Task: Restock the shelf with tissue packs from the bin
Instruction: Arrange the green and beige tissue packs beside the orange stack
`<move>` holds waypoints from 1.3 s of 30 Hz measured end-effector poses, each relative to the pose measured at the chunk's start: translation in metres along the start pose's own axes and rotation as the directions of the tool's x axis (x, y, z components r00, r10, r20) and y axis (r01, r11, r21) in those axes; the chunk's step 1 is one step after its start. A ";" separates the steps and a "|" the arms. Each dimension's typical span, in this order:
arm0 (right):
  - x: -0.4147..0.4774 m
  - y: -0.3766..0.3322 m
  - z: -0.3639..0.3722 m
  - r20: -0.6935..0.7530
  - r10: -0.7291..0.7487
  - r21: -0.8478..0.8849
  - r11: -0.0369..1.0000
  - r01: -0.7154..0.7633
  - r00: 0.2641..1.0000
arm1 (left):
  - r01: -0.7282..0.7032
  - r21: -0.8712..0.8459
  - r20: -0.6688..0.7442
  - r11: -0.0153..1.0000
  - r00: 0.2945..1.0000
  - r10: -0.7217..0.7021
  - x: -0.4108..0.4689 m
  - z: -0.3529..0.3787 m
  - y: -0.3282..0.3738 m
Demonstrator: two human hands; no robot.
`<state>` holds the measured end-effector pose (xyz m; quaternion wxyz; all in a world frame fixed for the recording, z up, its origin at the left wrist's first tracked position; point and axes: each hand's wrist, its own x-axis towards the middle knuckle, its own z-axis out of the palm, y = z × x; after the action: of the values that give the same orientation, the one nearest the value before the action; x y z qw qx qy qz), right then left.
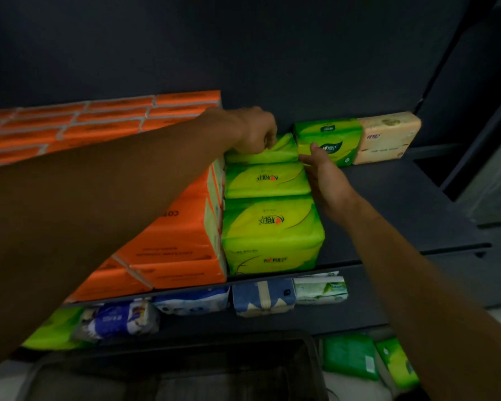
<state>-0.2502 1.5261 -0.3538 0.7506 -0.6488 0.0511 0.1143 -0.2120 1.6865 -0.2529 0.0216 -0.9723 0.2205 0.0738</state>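
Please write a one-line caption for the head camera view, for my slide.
Left hand grips, right hand steadies a green tissue pack deep on the shelf.

Left hand (255, 131) pinches green pack (262, 155), right hand (324, 176) touching.

The left hand (252, 131) buries its fingertips in the crumpled top of the rearmost green pack (265, 153). The left forearm (113, 183) covers much of the orange packs (168, 238). The bottom edge cuts off the bin (185, 369), whose inside is too dark to tell.

Four green tissue packs (272, 233) on the upper shelf (388, 204), one beige pack (388, 137), one dark bin (185, 371).
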 end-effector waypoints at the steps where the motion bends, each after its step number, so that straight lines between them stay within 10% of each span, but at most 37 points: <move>1: 0.001 0.001 0.000 -0.003 0.001 0.005 1.000 -0.001 1.000 | -0.002 0.007 0.015 1.000 1.000 0.001 -0.002 0.000 -0.001; 12: -0.007 0.016 -0.007 -0.038 0.049 0.013 0.999 -0.049 0.998 | 0.002 0.099 0.091 0.995 0.996 -0.011 -0.013 0.005 0.008; 39: -0.188 -0.049 -0.059 -0.038 -0.144 -0.452 0.885 0.111 0.989 | -0.164 -0.382 -0.064 0.909 0.986 0.152 -0.097 -0.006 0.146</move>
<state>-0.4163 1.4413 -0.2732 0.5843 -0.8099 0.0072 0.0504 -0.3604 1.5955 -0.2333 -0.1801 -0.9375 0.2799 0.1013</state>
